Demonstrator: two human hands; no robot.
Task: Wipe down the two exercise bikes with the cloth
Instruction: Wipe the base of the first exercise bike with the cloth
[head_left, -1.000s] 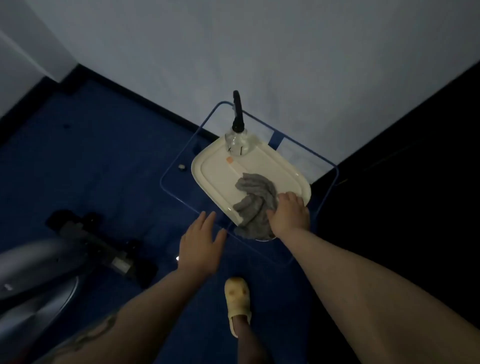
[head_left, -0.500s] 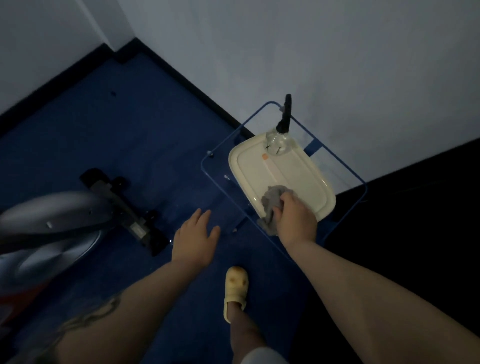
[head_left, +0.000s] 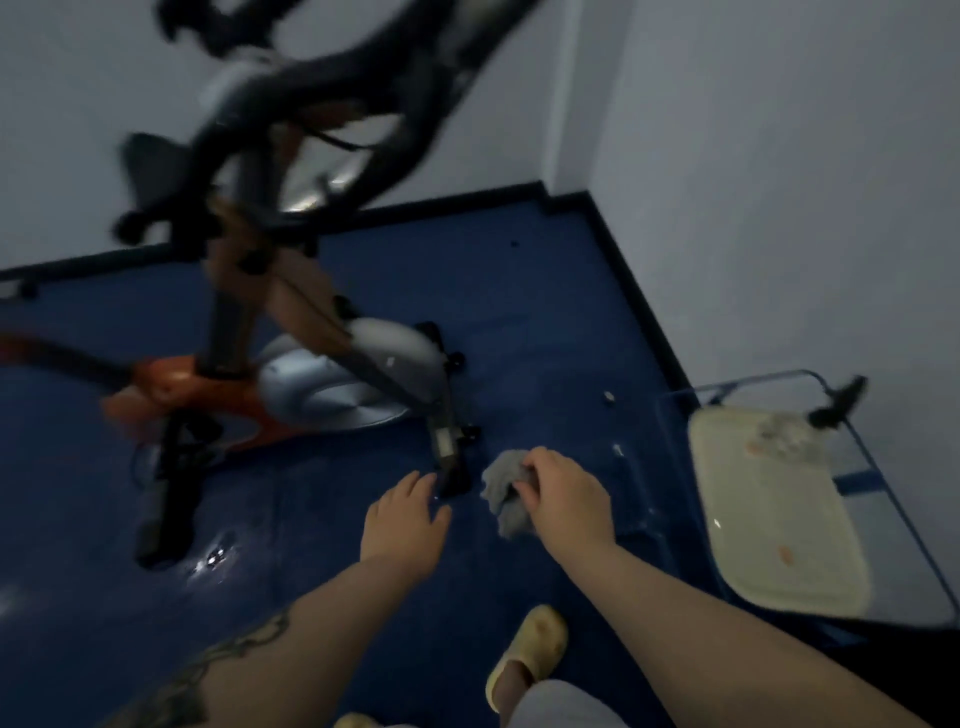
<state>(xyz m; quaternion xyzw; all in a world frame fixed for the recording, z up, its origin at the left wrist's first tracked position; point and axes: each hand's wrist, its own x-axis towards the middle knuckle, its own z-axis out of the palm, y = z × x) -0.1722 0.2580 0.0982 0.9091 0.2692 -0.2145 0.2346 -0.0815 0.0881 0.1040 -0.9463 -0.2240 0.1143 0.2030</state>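
Note:
My right hand (head_left: 563, 493) grips a crumpled grey cloth (head_left: 506, 491), held in the air above the blue floor. My left hand (head_left: 402, 517) hovers beside it, fingers spread, holding nothing. An exercise bike (head_left: 291, 332) with an orange and grey body and dark frame stands ahead to the left, blurred by motion; its black front foot (head_left: 449, 447) lies just beyond my hands. Only one bike shows.
At the right stands a clear-topped small table (head_left: 883, 483) with a cream tray (head_left: 779, 525) and a spray bottle (head_left: 795, 426) on it, close to the white wall. My yellow slipper (head_left: 530, 649) is on the blue floor (head_left: 519, 312).
My right hand lifted the cloth off the tray and carried it left. My view swung left and up, bringing the bike into sight and the table to the right edge.

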